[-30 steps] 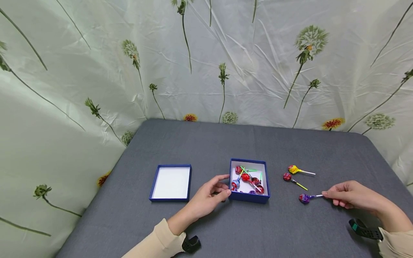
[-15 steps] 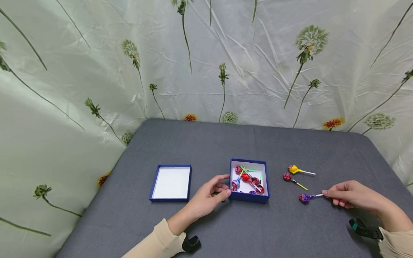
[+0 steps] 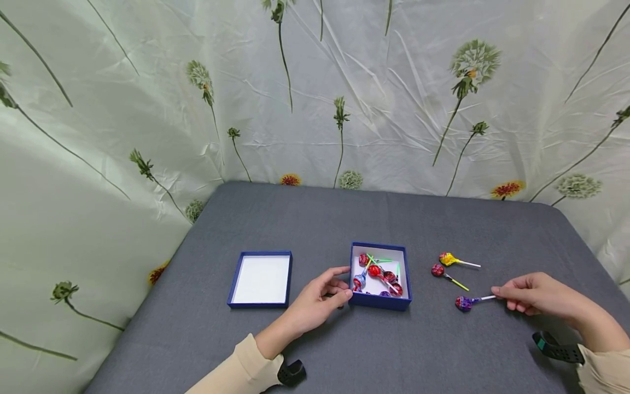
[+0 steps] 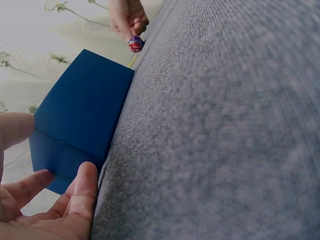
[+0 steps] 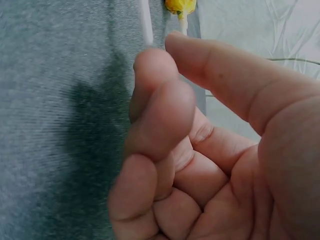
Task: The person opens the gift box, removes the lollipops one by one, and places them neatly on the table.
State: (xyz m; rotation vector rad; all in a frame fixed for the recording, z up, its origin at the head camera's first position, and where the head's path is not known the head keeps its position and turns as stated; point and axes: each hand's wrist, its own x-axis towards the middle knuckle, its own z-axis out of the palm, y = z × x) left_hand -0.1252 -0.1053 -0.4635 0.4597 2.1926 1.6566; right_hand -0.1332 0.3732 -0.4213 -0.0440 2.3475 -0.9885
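Observation:
My left hand [image 3: 315, 303] touches the left side of a small blue box [image 3: 381, 302] with its fingertips. In the left wrist view, thumb and fingers rest against the box's blue outer wall [image 4: 90, 100]. Inside the box lie several wrapped lollipops, among them a red one [image 3: 375, 271] and a light blue one [image 3: 360, 281]. My right hand [image 3: 536, 295] pinches the white stick [image 3: 487, 298] of a purple-wrapped lollipop [image 3: 464, 303] between thumb and index finger. The lollipop's head points left, close over the table. Its stick [image 5: 145, 22] shows at the fingertips in the right wrist view.
A yellow lollipop [image 3: 448, 259] and a dark red lollipop [image 3: 438, 270] with a yellow-green stick lie between the box and my right hand. Left of the box is a blue-rimmed lid [image 3: 261, 279], white inside up. A flowered curtain [image 3: 315, 131] hangs behind the grey table [image 3: 305, 219].
My right hand has risen very slightly, with the purple lollipop's stick at its fingertips. The left hand and the box have stayed in place.

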